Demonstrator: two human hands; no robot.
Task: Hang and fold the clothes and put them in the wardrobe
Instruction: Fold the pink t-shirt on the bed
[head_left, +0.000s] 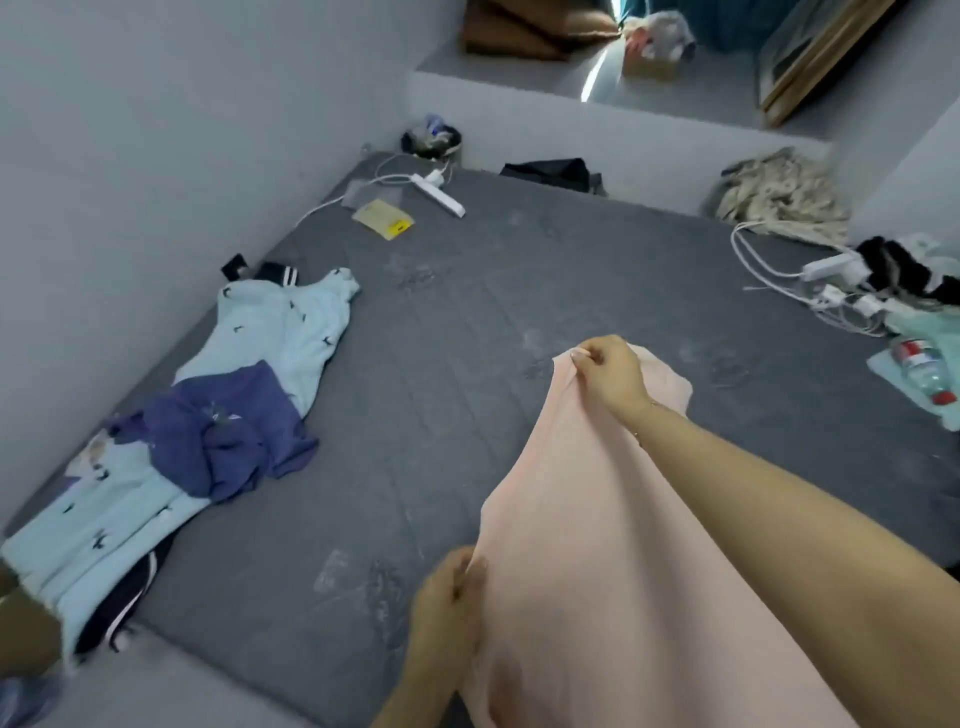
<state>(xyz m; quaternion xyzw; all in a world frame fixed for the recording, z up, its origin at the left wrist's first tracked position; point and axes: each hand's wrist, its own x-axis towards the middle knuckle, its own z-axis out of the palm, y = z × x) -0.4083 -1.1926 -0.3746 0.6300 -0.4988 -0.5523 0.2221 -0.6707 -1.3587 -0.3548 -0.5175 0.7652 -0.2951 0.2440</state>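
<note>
The pink garment is held stretched above the near right part of the mattress. The right hand pinches its far corner; the left hand grips the near edge. This looks like spreading for a fold (other clothes wait along the left edge). Next, lay it flat and smooth.

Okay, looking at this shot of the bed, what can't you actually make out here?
Head view only:
- Pink garment: type unclear; the frame's bottom edge cuts it off, and the right hand and left hand bunch it.
- Dark clothes: mostly hidden under the light blue clothes.
- Bottle label: too small to read.
- Wardrobe: not in view.
</note>
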